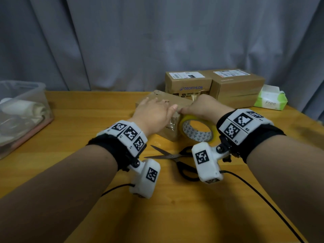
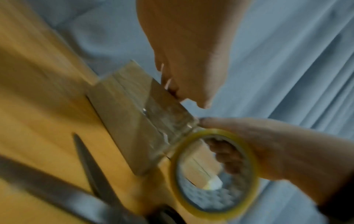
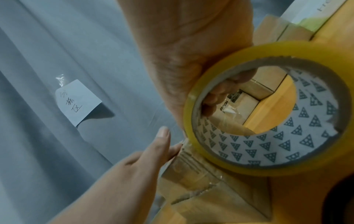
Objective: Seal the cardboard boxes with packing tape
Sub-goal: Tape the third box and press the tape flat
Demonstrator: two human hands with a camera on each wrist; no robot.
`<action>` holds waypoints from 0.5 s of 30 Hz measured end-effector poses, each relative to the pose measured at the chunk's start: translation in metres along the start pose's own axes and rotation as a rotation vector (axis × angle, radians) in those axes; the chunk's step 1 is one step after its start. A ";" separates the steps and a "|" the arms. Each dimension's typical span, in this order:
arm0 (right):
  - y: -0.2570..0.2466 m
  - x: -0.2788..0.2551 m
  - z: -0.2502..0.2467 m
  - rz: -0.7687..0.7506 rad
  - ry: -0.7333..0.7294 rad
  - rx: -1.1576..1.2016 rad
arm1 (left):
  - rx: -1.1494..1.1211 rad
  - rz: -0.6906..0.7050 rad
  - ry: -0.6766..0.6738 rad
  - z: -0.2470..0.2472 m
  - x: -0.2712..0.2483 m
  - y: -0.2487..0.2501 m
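Wooden table (image 1: 87, 120) before a grey curtain (image 1: 122, 41). At left edge, clear plastic bin (image 1: 22, 109). At back right, two sealed cardboard boxes (image 1: 213, 86) side by side. At centre, small cardboard box (image 1: 171, 134) lying flat under left hand (image 1: 152, 113), fingers spread and pressing its top. Just beside it, right hand (image 1: 203, 106) curled through yellow packing tape roll (image 1: 197, 130), touching the box corner. Nearer, open scissors (image 1: 173, 156) flat on table.

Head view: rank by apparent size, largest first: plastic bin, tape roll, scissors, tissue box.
1. Plastic bin, partly cut off by the frame edge.
2. Scissors, partly hidden by the wrist camera.
3. Tape roll and tissue box: look about alike; the tissue box lies farther back, so unsure.
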State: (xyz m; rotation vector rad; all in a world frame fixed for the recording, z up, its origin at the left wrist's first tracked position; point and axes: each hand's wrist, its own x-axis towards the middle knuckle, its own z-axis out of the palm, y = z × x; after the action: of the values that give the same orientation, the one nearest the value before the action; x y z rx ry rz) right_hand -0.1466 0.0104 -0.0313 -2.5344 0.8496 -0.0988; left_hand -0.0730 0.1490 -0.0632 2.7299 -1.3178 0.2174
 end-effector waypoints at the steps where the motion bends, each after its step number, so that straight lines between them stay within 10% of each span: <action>1: 0.002 0.000 0.002 -0.006 -0.012 0.045 | 0.049 -0.025 0.037 0.001 0.001 0.007; 9: 0.014 -0.013 -0.002 -0.049 -0.157 0.464 | -0.132 -0.033 -0.021 0.011 0.004 -0.007; 15: 0.008 -0.002 -0.010 -0.496 0.111 0.054 | -0.108 0.007 -0.194 -0.006 0.011 -0.040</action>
State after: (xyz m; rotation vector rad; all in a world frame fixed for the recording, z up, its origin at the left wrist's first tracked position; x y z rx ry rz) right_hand -0.1543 0.0020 -0.0257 -2.6498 0.2339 -0.4156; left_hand -0.0352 0.1667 -0.0569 2.7113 -1.3419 -0.1173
